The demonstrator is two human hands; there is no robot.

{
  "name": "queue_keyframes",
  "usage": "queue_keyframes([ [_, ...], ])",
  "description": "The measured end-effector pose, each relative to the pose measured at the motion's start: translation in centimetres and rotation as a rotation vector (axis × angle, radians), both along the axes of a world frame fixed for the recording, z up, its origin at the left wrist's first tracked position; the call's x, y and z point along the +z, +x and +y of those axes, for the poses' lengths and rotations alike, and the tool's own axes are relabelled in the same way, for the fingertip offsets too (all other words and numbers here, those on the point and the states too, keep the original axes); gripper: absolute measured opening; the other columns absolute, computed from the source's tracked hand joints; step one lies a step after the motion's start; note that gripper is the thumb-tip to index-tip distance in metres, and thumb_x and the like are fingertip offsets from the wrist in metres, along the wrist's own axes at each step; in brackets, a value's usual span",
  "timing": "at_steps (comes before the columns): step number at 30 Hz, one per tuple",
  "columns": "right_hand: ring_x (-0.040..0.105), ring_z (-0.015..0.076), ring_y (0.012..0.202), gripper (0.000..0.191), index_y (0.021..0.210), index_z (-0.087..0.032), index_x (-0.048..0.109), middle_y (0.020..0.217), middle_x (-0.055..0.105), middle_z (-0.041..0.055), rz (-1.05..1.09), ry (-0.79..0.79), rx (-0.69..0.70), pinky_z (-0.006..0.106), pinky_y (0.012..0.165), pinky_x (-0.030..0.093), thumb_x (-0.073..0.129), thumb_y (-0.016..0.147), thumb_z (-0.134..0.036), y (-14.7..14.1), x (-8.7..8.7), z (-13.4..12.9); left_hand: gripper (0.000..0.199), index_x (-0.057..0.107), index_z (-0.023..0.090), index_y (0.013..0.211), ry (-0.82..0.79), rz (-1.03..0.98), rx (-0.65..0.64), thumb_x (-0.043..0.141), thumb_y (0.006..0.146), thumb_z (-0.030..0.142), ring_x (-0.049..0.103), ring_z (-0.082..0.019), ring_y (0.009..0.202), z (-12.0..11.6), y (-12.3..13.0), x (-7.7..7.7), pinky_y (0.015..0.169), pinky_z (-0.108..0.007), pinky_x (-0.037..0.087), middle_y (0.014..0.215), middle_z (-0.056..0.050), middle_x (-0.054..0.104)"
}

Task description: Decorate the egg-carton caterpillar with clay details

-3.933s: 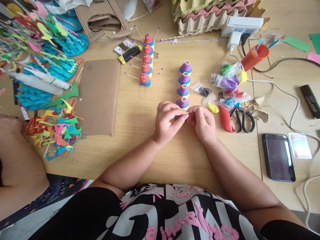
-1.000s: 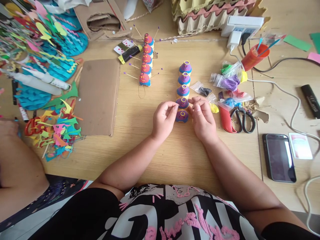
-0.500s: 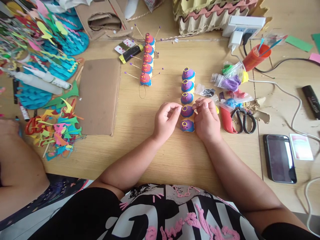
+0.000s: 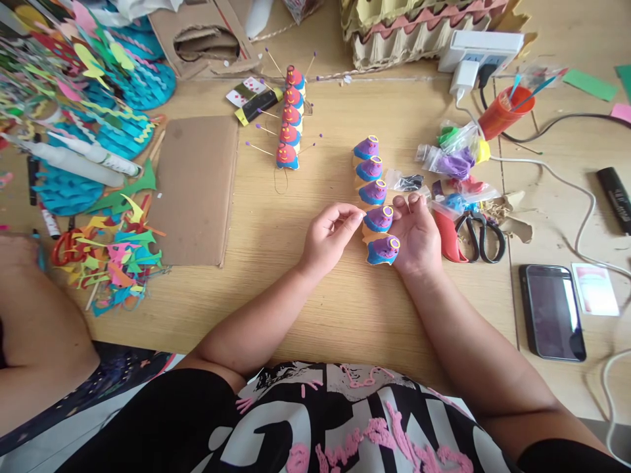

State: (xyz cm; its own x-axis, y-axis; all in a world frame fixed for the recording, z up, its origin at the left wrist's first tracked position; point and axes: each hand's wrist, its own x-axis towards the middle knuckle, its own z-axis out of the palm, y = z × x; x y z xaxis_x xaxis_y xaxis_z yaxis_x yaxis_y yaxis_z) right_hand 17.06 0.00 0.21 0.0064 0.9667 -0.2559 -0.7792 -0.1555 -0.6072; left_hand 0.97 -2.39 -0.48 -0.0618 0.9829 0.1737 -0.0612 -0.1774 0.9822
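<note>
A strip of several purple and blue humps with yellow rings on top (image 4: 373, 192) stands in front of me, tilted to the right. My left hand (image 4: 331, 238) is beside its left side, thumb and forefinger pinched; whatever they hold is too small to make out. My right hand (image 4: 419, 235) is at the strip's right side, palm partly turned up, fingers curled and apart, with the lower humps against or close to it. Farther back to the left stands a similar red and blue strip (image 4: 290, 118) with purple-tipped sticks in its sides.
Left lie a cardboard sheet (image 4: 194, 190), paper scraps (image 4: 118, 263) and blue decorated pieces (image 4: 123, 131). Another person's arm (image 4: 42, 322) rests at far left. Right are clay bags (image 4: 456, 161), scissors (image 4: 479, 238), a phone (image 4: 553, 312), a red cup (image 4: 505, 113) and cables. Egg trays (image 4: 419, 39) lie behind.
The purple and blue strip has tipped to the right, its rings now facing right. My right hand has turned palm-up and its fingers have loosened. My left hand has shifted slightly right.
</note>
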Motion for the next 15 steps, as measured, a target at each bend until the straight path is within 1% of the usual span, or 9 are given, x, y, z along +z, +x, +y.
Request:
queue_keyframes([
  [5,0.057,0.0127,0.068,0.024,0.081,-0.029,0.061,0.085,0.063,-0.0049,0.052,-0.017,0.036,0.029,0.066,0.056,0.076,0.094,-0.041,-0.12,0.43,-0.23,0.029,0.076,0.021,0.093,0.082,0.101,-0.015,0.069,0.101,0.048,0.069,-0.012,0.089,-0.25,-0.19,0.44,0.083,-0.026,0.054,0.092,-0.003,0.076],
  [9,0.057,0.0123,0.068,0.024,0.082,-0.029,0.061,0.085,0.063,-0.0051,0.063,-0.014,0.044,0.029,0.065,0.056,0.077,0.094,-0.04,-0.18,0.62,-0.34,0.022,0.077,0.022,0.097,0.147,0.156,0.001,0.073,0.099,0.043,0.067,-0.013,0.087,-0.28,-0.13,0.28,0.078,-0.026,0.053,0.095,-0.004,0.076],
  [12,0.056,0.0108,0.068,0.023,0.083,-0.027,0.061,0.084,0.062,-0.0051,0.081,0.001,0.041,0.027,0.066,0.056,0.076,0.096,-0.039,-0.21,0.55,-0.32,0.017,0.079,0.022,0.098,0.226,0.19,0.005,0.076,0.098,0.039,0.067,-0.011,0.083,-0.3,-0.06,0.35,0.073,-0.024,0.053,0.093,-0.003,0.074],
  [15,0.057,0.0099,0.068,0.023,0.084,-0.027,0.06,0.084,0.062,-0.0051,0.098,0.02,0.038,0.026,0.068,0.057,0.076,0.096,-0.038,-0.23,0.29,-0.27,0.011,0.083,0.024,0.101,0.312,0.287,0.034,0.076,0.098,0.032,0.067,-0.01,0.08,-0.38,-0.13,0.57,0.073,-0.024,0.053,0.091,-0.002,0.074],
])
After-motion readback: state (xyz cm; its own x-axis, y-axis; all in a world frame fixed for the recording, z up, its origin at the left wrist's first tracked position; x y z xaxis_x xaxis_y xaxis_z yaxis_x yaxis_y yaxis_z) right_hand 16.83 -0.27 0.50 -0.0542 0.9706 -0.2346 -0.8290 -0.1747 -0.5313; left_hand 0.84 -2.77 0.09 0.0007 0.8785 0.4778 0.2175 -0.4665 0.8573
